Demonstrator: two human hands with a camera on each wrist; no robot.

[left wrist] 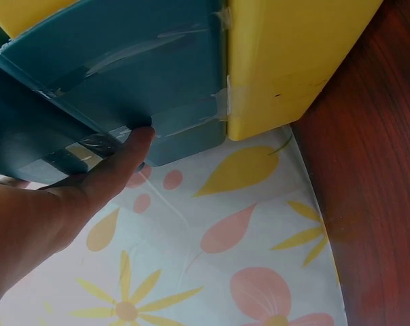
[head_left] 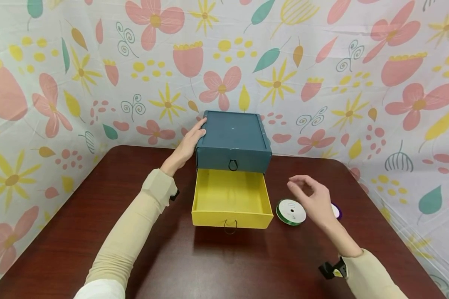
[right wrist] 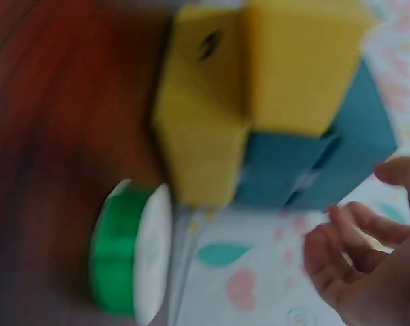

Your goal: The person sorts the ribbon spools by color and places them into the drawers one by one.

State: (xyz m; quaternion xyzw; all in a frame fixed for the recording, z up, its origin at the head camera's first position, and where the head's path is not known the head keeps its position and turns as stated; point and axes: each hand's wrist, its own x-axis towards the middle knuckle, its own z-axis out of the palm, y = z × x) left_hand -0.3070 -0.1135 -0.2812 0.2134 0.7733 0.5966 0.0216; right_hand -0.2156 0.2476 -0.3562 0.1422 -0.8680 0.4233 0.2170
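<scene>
On the table stands a small drawer chest with a dark blue upper part [head_left: 233,132]. Its lower yellow drawer [head_left: 232,219] is pulled out toward me, and nothing shows inside. My left hand [head_left: 187,145] rests against the chest's left side; the left wrist view shows the thumb [left wrist: 123,159] extended on the taped blue wall. To the right, my right hand [head_left: 316,201] hovers with loosely bent fingers, holding nothing. Below and left of it lies a spool of green ribbon [head_left: 292,212], white label up. A second spool [head_left: 336,211], purple-edged, is mostly hidden behind that hand.
The dark red wooden table [head_left: 164,265] reaches to a flower-printed cloth [head_left: 220,54] hanging behind and at both sides. A thin loop handle [head_left: 230,226] sits on the yellow drawer's front, another loop [head_left: 233,165] on the blue front. The right wrist view is blurred.
</scene>
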